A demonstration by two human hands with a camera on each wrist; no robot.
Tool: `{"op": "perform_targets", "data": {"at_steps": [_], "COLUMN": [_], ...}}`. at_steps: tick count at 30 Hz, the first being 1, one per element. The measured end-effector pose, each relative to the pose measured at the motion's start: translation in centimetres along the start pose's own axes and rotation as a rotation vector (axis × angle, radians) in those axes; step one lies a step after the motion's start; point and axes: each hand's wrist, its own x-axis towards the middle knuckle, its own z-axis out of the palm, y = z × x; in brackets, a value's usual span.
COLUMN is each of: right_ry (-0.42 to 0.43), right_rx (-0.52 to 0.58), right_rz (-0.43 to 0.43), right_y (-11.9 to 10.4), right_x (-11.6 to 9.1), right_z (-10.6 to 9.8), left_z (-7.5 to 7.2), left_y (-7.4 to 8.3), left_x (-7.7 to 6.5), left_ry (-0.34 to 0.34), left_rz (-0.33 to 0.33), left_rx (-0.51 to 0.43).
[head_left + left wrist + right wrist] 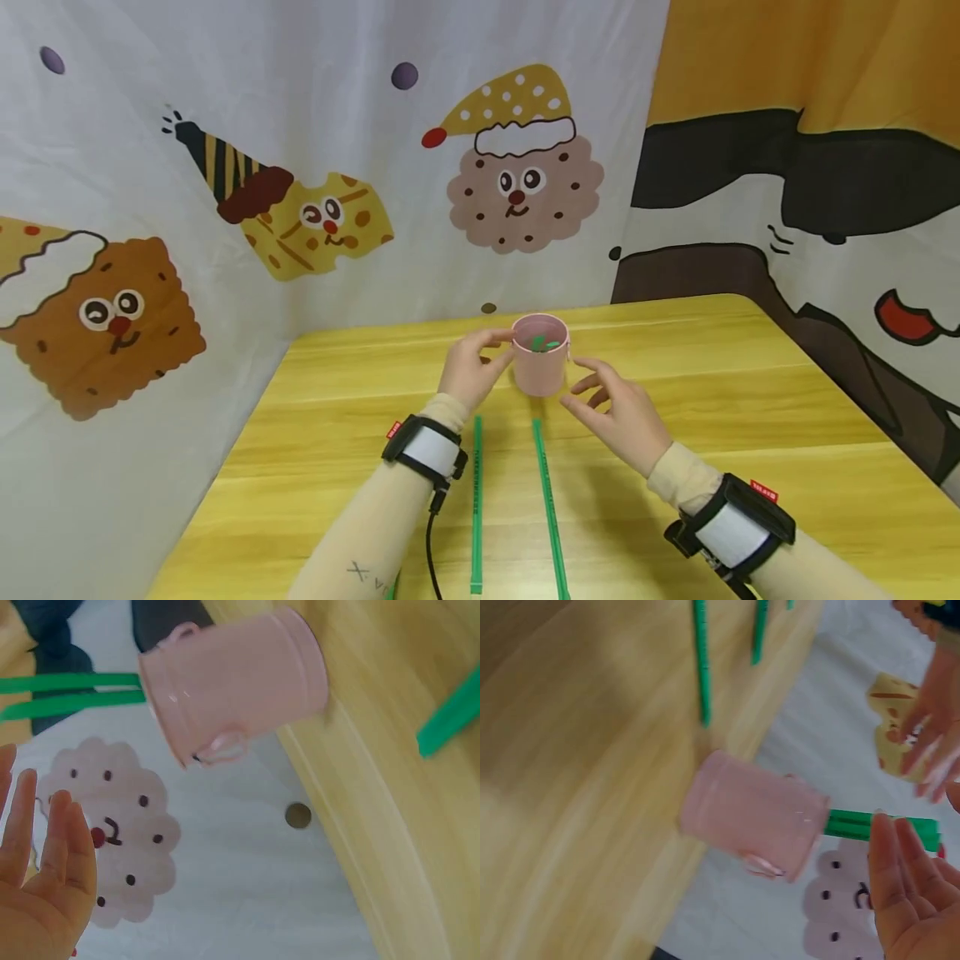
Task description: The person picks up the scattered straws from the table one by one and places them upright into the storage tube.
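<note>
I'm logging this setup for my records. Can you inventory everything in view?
Pink bucket: 1, pink, on the table between the hands
Sticks in the bucket: at least 2, green, rising past its rim
Loose sticks: 3, green, on the table, one mostly hidden
Table: 1, yellow wood-grain, under everything
Cartoon cloth: count unclear, multicoloured, behind the table
Cable: 1, black, at the left wristband
Wristbands: 2, black and white, one per wrist
Left hand, right hand: 2, bare, flanking the bucket
</note>
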Motion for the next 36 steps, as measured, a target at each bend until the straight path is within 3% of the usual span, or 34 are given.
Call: {"op": "perform_targets", "data": {"at_steps": [4, 9, 18, 24, 28, 32, 36], "right_ry": [-0.110, -0.246, -0.363, -0.384, -0.409, -0.418, -0.357], "right_rx": [-0.083, -0.190, -0.391, -0.355, -0.257, -0.156, -0.074], "right_rz": [0.087, 0.163, 0.129, 0.138, 0.215, 0.313, 0.326], "right_y": [1.4, 3.7, 3.8, 3.1, 3.2, 3.7, 3.9], "right_x": [0.3, -0.1, -1.7, -2.0, -1.9, -1.6, -1.0], "right_z": [1.1, 4.0, 7.6, 8.0, 7.2, 6.0, 4.7], "left_z": [0.0, 0.0, 0.1, 0.0, -0.1, -0.1, -0.1], "left_y": [0.7, 2.1, 3.3, 3.6, 3.5, 3.1, 2.8], "left_x": [-1.2, -2.4, -3.5, -3.7, -3.8, -3.9, -4.0], "left_ry": [0.034, 0.028, 0.048, 0.062, 0.068, 0.064, 0.047], "left_rz": [0.034, 0.071, 0.149, 0.161, 0.156, 0.126, 0.057], "left_rx": [-0.087, -0.140, -0.201, -0.195, -0.198, -0.212, -0.227]}}
